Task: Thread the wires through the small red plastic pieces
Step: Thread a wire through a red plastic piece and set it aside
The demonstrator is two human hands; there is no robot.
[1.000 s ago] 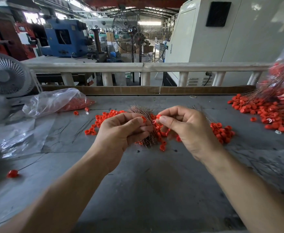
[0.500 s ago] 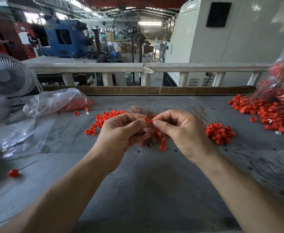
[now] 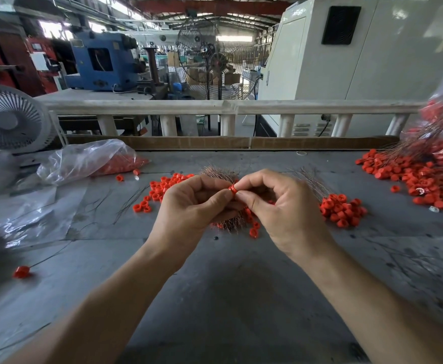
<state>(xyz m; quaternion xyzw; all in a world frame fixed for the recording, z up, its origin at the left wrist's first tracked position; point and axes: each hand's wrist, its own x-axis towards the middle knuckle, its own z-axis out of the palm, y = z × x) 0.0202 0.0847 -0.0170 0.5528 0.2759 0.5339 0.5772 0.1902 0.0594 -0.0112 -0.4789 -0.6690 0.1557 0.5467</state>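
red plastic piece [image 3: 232, 188] pinched between left hand [image 3: 194, 206] and right hand [image 3: 280, 206].

Legible text, labels, brands, numbers, signs: none. Plates on the blue machine [image 3: 104, 61] are too blurred to read.

Both forearms are extended forward; the left hand [image 3: 191, 206] and right hand [image 3: 280, 206] are brought together, fingertips pinched and touching.

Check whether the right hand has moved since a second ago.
Yes. The right hand has shifted left, uncovering the red pile and closing on the left hand; both pinch a red piece.
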